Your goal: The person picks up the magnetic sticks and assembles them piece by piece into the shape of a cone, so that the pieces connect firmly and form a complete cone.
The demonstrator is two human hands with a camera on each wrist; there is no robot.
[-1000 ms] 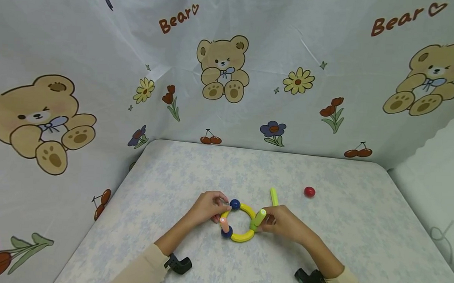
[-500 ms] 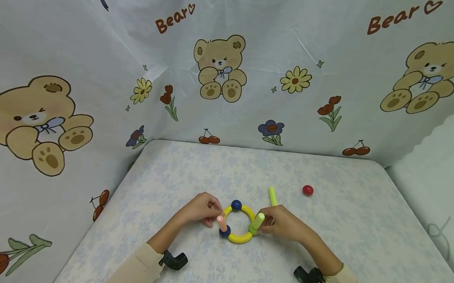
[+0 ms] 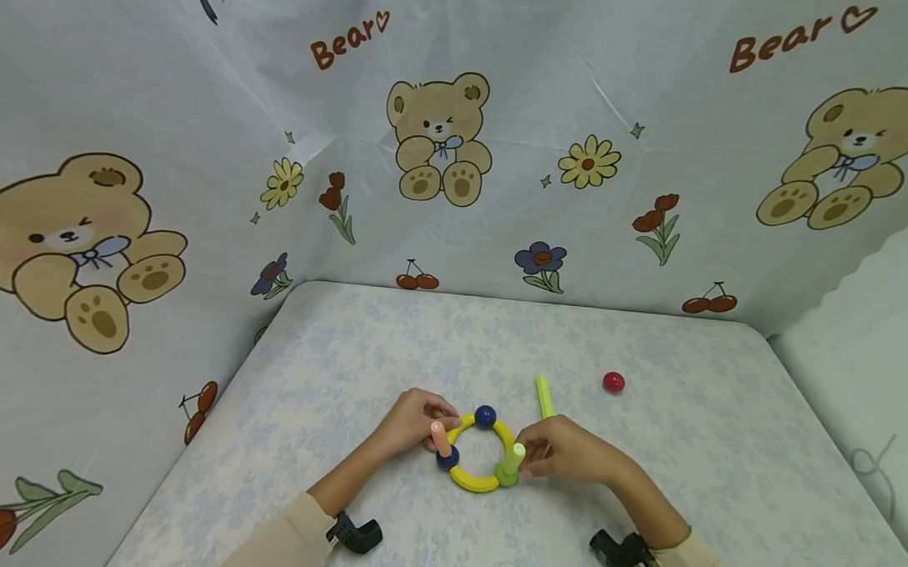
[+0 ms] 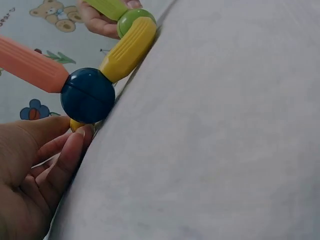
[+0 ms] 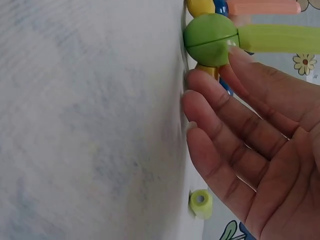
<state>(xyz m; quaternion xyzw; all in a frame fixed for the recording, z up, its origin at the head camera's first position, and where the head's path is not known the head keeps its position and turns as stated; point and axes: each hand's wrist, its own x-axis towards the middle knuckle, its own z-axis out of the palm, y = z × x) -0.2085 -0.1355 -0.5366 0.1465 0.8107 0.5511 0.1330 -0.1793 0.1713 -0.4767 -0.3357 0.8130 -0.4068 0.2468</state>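
Note:
A ring of yellow curved rods (image 3: 474, 482) lies on the table, joined by two dark blue balls (image 3: 484, 415) and a green ball (image 3: 506, 474). An orange rod (image 3: 439, 437) stands up from the left blue ball; a light green rod (image 3: 516, 457) rises from the green ball. My left hand (image 3: 417, 421) pinches the yellow rod between the blue balls, as the left wrist view also shows, close behind the blue ball (image 4: 88, 95). My right hand (image 3: 572, 450) is beside the green ball (image 5: 211, 40), its fingers loosely extended. The thumb tip overlaps the ball's edge; firm contact is unclear.
A loose light green rod (image 3: 543, 396) lies just beyond my right hand, its near end hidden. Farther right sits a red ball (image 3: 613, 382). The table (image 3: 392, 340) meets a bear-printed cloth (image 3: 281, 77) along its back and left edges.
The ring has turned slightly clockwise, bringing the green ball nearer me and the far blue ball rightward. My left hand shifted off that ball, drew back, then took the yellow rod. My right hand stays alongside.

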